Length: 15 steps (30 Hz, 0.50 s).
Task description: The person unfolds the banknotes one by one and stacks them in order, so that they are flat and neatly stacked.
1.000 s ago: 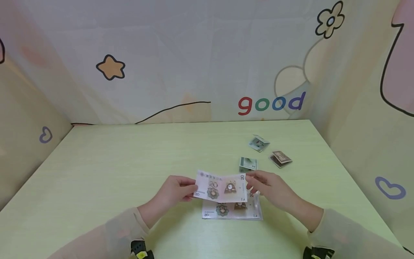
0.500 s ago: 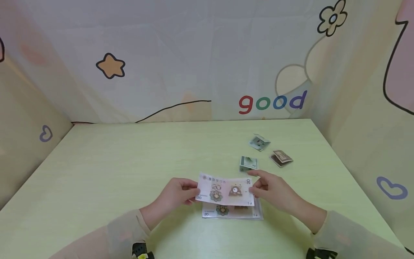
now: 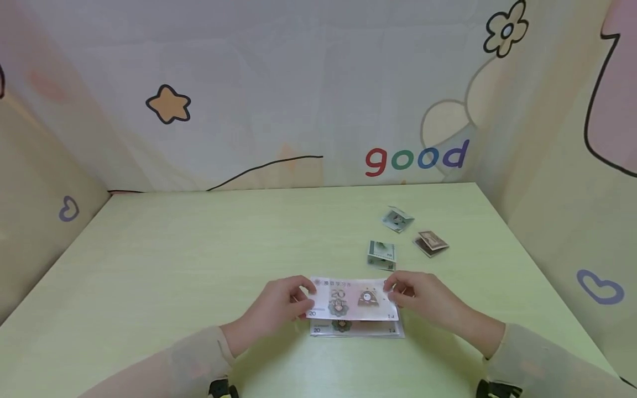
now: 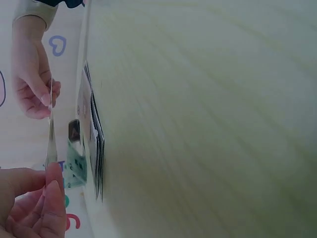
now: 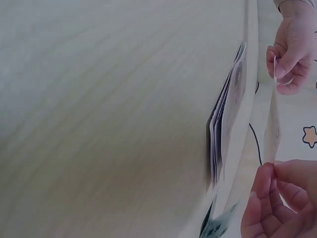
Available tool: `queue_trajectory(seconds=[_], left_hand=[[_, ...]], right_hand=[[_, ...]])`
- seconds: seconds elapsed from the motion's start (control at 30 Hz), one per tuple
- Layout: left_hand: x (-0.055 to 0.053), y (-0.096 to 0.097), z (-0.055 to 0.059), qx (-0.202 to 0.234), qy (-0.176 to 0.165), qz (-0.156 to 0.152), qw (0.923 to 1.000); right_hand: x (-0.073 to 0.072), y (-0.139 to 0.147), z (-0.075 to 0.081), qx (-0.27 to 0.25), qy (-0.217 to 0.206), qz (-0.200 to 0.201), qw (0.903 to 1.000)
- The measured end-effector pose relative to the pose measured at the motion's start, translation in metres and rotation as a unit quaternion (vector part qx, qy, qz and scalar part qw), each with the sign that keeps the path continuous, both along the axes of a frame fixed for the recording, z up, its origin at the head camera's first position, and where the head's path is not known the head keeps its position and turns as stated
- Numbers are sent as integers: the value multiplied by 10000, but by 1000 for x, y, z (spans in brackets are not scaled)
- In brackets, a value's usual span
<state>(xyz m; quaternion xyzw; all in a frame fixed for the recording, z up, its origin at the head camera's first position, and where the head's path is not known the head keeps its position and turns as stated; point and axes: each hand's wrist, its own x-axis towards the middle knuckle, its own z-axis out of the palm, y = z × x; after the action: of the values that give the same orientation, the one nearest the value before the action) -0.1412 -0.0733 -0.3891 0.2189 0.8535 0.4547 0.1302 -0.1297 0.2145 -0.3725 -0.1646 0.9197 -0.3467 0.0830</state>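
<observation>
Both hands pinch one pale pink play banknote (image 3: 353, 299) marked 20, holding it level above the table. The left hand (image 3: 280, 304) has its left edge between thumb and fingers. At the right edge, the right hand (image 3: 423, 293) does the same. Below the held note lies a stack of banknotes (image 3: 355, 330), its top one also marked 20 and mostly covered in the head view. In the left wrist view the stack (image 4: 94, 136) shows several layers, with a gap between it and the held note (image 4: 51, 141). The right wrist view shows the same gap beside the stack (image 5: 225, 119).
A folded green note (image 3: 382, 254) lies just behind the held note. Farther back are a folded grey-green note (image 3: 398, 219) and a folded brown note (image 3: 431, 243). A printed cloth wall (image 3: 278, 99) stands along the table's (image 3: 199, 237) back edge.
The held banknote has come down toward the person and slightly right, now lining up more closely over the stack. Both hands moved with it, keeping their pinch. The folded notes stayed put.
</observation>
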Motion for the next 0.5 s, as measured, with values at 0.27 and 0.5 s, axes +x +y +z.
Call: queue_trajectory(seconds=[0.27,0.5], left_hand=[[2,4,1,-673,412,-411,9960],[2,9,-1,-1283,899,-538,9862]], right_hand=[[-2,1,-7,393,146,330,9986],[-3,-1,-11,786,-33,137,9968]])
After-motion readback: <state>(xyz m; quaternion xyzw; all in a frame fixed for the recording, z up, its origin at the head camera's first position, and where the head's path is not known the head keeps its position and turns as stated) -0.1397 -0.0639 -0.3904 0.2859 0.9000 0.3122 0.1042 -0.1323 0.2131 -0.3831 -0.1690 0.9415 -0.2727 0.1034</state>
